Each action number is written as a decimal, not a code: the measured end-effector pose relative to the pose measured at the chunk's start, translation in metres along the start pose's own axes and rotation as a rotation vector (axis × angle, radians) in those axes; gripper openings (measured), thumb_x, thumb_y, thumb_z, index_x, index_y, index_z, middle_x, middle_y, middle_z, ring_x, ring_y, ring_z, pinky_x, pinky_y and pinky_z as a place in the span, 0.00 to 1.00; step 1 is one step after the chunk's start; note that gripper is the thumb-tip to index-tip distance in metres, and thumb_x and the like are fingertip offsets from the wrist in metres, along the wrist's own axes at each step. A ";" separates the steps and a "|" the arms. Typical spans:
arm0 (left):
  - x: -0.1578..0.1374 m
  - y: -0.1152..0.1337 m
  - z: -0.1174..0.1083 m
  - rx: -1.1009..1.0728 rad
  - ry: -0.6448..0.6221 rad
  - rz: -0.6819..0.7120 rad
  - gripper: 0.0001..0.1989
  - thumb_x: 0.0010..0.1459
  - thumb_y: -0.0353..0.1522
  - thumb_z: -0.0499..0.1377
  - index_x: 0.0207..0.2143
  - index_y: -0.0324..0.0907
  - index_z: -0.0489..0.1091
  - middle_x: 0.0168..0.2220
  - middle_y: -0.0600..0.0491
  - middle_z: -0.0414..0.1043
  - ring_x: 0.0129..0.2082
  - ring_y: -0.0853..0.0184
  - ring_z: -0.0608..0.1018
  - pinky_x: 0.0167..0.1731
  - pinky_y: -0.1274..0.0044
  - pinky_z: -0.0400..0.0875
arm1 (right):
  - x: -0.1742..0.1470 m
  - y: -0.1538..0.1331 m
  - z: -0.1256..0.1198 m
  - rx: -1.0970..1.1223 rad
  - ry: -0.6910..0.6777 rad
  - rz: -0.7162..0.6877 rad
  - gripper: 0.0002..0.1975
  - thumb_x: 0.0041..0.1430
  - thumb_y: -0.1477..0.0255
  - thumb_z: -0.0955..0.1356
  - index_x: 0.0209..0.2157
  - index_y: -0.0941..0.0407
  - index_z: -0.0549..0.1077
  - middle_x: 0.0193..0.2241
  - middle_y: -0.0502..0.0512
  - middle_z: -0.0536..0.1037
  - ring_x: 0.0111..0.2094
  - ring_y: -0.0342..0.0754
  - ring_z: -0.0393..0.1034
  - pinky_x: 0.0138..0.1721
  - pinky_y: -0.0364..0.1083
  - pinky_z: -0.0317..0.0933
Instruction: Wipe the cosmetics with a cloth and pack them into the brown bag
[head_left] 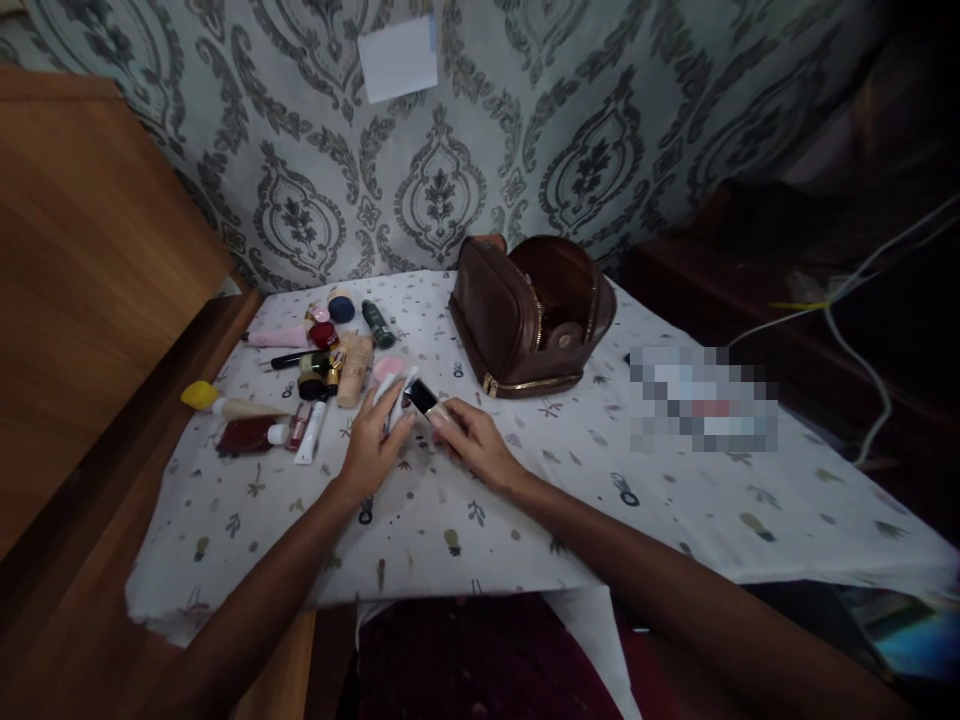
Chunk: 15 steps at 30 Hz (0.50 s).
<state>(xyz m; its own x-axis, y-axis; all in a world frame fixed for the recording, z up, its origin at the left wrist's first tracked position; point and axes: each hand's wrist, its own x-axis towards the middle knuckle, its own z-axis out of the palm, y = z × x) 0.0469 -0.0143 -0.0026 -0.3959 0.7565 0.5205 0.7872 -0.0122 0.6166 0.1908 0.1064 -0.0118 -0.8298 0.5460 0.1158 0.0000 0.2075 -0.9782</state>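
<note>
Over the middle of the table, my right hand point(476, 440) is closed around a small cosmetic bottle point(421, 396) with a black cap and a beige body, tilted toward the left. My left hand point(373, 445) grips a white wipe or tissue point(401, 388) close beside the black cap. Whether the wipe touches the cap I cannot tell. Just behind the left hand lies a round pink item point(391, 368), partly hidden. A beige squeeze tube point(355, 370) and a small white tube point(310, 433) lie to the left of that hand.
A brown toiletry bag point(517, 320) stands unzipped at the back. Several cosmetics lie at the left, among them a dark green bottle point(378, 324), a dark red bottle point(246, 435) and a yellow-ended brush point(202, 396). A blurred-out item point(705, 400) and a white cable point(862, 360) are at the right.
</note>
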 end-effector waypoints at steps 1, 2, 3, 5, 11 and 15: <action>-0.001 0.000 0.001 0.006 -0.007 0.011 0.23 0.66 0.38 0.53 0.61 0.41 0.64 0.59 0.42 0.68 0.61 0.56 0.69 0.60 0.62 0.64 | 0.000 0.001 0.000 0.096 -0.039 0.036 0.21 0.60 0.50 0.65 0.35 0.56 0.69 0.23 0.48 0.72 0.20 0.42 0.62 0.21 0.41 0.55; -0.003 0.000 0.002 0.018 -0.016 0.026 0.24 0.67 0.38 0.53 0.63 0.41 0.62 0.61 0.42 0.66 0.62 0.57 0.67 0.61 0.62 0.62 | 0.001 0.001 0.001 0.191 -0.069 0.067 0.22 0.59 0.49 0.66 0.35 0.56 0.68 0.23 0.48 0.73 0.19 0.42 0.63 0.19 0.41 0.56; -0.004 0.000 0.003 0.036 -0.021 0.043 0.24 0.67 0.37 0.52 0.64 0.42 0.60 0.62 0.42 0.65 0.63 0.56 0.66 0.61 0.62 0.62 | 0.001 0.000 0.001 0.274 -0.089 0.090 0.23 0.58 0.48 0.66 0.35 0.56 0.68 0.24 0.49 0.74 0.19 0.42 0.64 0.18 0.41 0.56; -0.007 0.000 0.006 0.096 -0.030 0.082 0.26 0.68 0.36 0.50 0.66 0.42 0.56 0.63 0.42 0.62 0.64 0.55 0.63 0.61 0.61 0.62 | 0.000 -0.001 0.001 0.401 -0.105 0.124 0.24 0.56 0.48 0.68 0.35 0.56 0.68 0.23 0.49 0.75 0.19 0.42 0.65 0.17 0.41 0.57; -0.009 0.006 0.008 0.306 -0.044 0.322 0.28 0.68 0.30 0.47 0.69 0.44 0.48 0.53 0.41 0.65 0.52 0.57 0.71 0.49 0.67 0.71 | 0.003 -0.006 0.001 0.642 -0.189 0.282 0.28 0.53 0.45 0.69 0.35 0.58 0.70 0.21 0.51 0.75 0.16 0.41 0.64 0.13 0.39 0.53; -0.006 0.014 0.006 0.346 -0.035 0.470 0.30 0.68 0.27 0.46 0.70 0.47 0.44 0.48 0.45 0.66 0.46 0.60 0.72 0.45 0.70 0.72 | 0.003 -0.004 0.002 0.643 -0.186 0.314 0.28 0.53 0.45 0.69 0.36 0.58 0.69 0.21 0.50 0.74 0.16 0.41 0.63 0.12 0.38 0.51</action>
<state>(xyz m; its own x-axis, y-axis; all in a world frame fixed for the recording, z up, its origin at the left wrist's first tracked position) 0.0631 -0.0147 -0.0011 0.0449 0.7430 0.6678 0.9856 -0.1421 0.0918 0.1869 0.1058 -0.0075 -0.9254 0.3428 -0.1616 -0.0265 -0.4839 -0.8747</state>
